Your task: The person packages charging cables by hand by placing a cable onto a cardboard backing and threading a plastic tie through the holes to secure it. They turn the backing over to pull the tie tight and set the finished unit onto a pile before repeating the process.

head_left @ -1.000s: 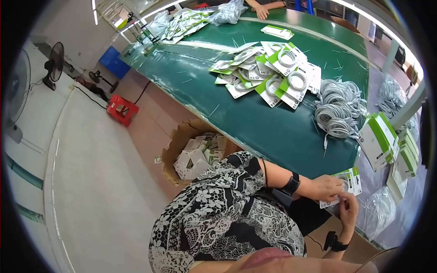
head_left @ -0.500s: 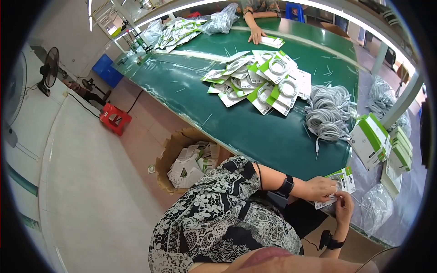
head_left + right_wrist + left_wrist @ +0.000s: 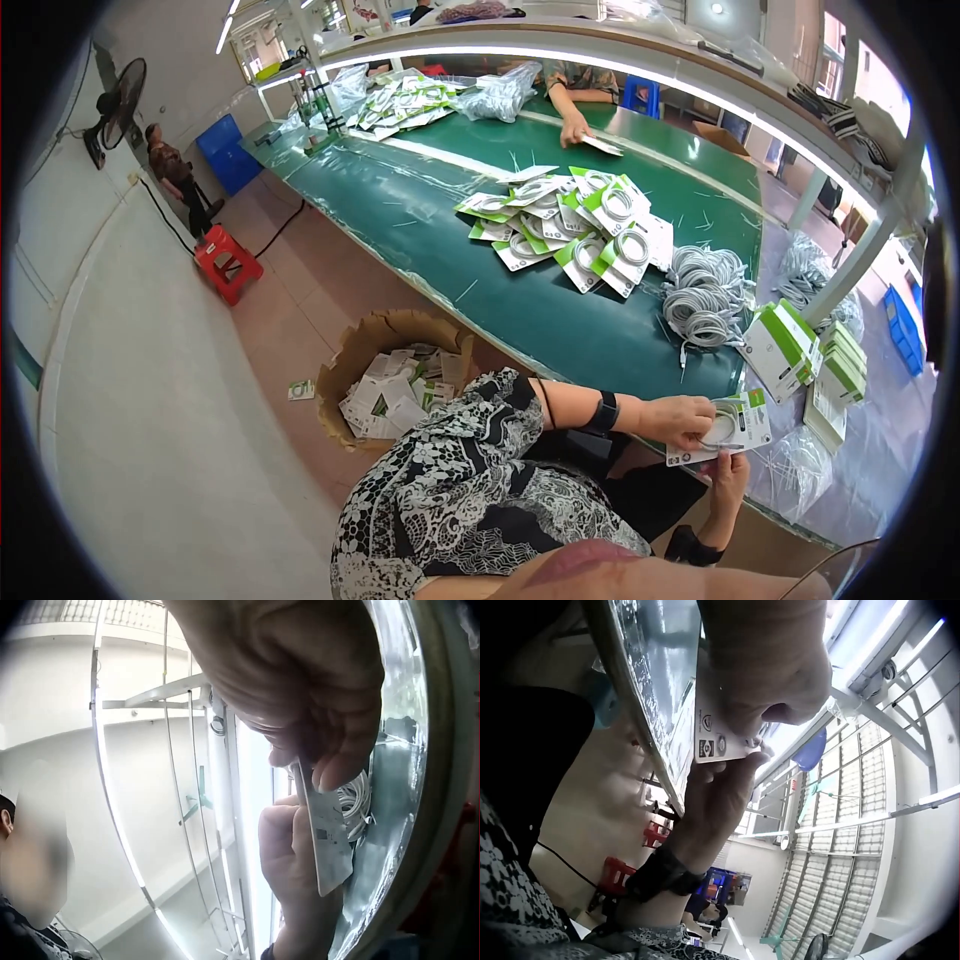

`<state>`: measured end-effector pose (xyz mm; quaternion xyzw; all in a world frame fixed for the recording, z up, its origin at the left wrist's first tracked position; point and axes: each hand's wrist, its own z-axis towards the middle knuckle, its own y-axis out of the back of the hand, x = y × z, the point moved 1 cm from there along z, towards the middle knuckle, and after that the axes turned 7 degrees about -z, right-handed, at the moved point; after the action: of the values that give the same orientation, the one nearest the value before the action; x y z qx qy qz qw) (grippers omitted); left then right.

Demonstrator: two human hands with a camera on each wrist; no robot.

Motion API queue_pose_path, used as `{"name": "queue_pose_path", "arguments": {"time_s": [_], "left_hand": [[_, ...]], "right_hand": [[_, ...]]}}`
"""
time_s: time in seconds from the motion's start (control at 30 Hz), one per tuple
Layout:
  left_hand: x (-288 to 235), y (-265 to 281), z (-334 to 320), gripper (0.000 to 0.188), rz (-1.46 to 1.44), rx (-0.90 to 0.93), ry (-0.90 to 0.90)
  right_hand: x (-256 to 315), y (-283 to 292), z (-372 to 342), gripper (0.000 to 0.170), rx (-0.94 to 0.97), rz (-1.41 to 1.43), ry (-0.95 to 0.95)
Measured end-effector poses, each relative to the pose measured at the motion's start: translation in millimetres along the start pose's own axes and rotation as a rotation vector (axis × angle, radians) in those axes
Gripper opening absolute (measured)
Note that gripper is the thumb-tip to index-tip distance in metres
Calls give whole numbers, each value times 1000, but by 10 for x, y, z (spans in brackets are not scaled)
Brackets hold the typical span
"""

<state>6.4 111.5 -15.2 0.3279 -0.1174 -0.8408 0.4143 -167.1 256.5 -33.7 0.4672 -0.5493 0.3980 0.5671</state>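
Observation:
A white and green packaging card (image 3: 752, 428) with a coiled white cable (image 3: 722, 426) on its face is between my hands at the table's near edge. My left hand (image 3: 680, 418) grips the card from its left end, fingers curled beside the coil. At the lower edge, my right hand (image 3: 730, 478) pinches the card between thumb and fingers. In the left wrist view, the right thumb lies along the edge of the card (image 3: 712, 742). Seen from the right wrist, the card (image 3: 330, 847) stands nearly edge-on, and the left fingers are partly hidden behind it.
Carded cables (image 3: 570, 225) lie heaped on the green table (image 3: 500, 285), beside a bundle of loose grey cables (image 3: 705, 295). Stacked cards (image 3: 785, 345) and a plastic bag (image 3: 800, 470) are at the right. A carton (image 3: 335, 385) of cards stands on the floor. Opposite, another person's hand (image 3: 574, 128) holds a flat pack.
The head view has tilted up, so the table sits lower in it. My right hand has shifted along the card's lower edge, uncovering more of the coil. The person opposite has picked up a pack.

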Motion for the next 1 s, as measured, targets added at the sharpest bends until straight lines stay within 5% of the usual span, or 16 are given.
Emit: {"name": "queue_pose_path", "arguments": {"time_s": [0.07, 0.17, 0.23, 0.37, 0.43, 0.5, 0.57, 0.73, 0.83, 1.0], "left_hand": [[-52, 134, 31, 22, -26, -12, -37], [-224, 311, 16, 21, 45, -208, 34], [-195, 323, -187, 23, -27, -241, 586], [68, -7, -748, 34, -228, -397, 777], [176, -80, -786, 39, -209, -475, 740], [288, -136, -707, 44, -211, -543, 690], [370, -59, -630, 46, -226, -377, 739], [434, 49, -539, 45, -111, -353, 625], [144, 274, -474, 44, -1121, -62, 959], [-36, 518, -450, 25, -1726, -9, 859]], "right_hand": [[7, -38, 21, 24, 23, -38, 138], [-92, -157, 124, 23, -132, 135, 55], [-271, -97, 67, 22, -253, 217, 20], [-540, -139, 264, 18, -264, -241, 189], [-342, -101, 137, 16, -179, -237, -185], [-296, 32, 139, 15, -105, -255, -136], [-183, 51, 256, 15, -33, -254, -70], [226, -122, 251, 14, 111, -29, 103], [440, -299, 178, 12, 24, -57, 175], [484, -150, 195, 15, 283, -546, 339]]}}
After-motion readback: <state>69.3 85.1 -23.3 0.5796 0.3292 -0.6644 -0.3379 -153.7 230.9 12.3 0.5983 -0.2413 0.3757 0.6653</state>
